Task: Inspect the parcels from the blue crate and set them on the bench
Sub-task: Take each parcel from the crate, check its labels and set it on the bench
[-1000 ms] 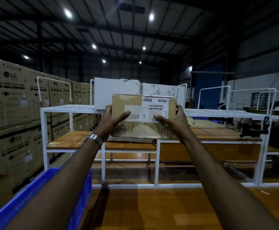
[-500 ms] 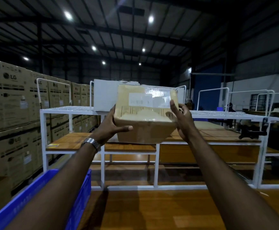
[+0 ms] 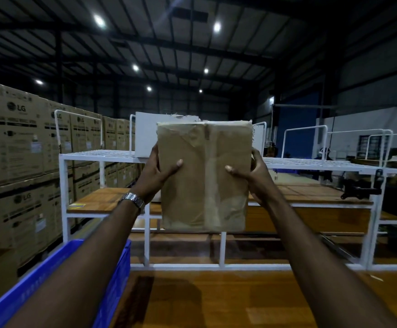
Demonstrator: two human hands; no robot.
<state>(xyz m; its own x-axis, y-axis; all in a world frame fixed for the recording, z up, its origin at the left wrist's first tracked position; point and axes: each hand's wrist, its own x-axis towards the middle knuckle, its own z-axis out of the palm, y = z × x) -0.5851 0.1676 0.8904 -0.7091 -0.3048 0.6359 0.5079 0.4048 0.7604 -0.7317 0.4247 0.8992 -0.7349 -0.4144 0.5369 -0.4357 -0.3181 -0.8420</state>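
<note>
A brown cardboard parcel [image 3: 204, 176] sealed with clear tape is held up in the air at chest height, its plain taped side facing me. My left hand [image 3: 156, 177] grips its left edge, thumb across the front, a metal watch on the wrist. My right hand [image 3: 255, 175] grips its right edge the same way. The blue crate [image 3: 58, 271] stands at the lower left, its inside hidden by my left arm. The wooden bench top [image 3: 228, 301] lies below the parcel.
A white metal rack [image 3: 221, 247] with wooden shelves stands behind the bench. White boards [image 3: 145, 136] lean on its top wire shelf. Stacked LG cartons [image 3: 20, 143] fill the left side. Dark equipment [image 3: 360, 189] sits at the right.
The parcel has been turned over in both hands: the labelled face seen earlier has rotated away and a plain taped face now looks at me. It appears larger and nearer.
</note>
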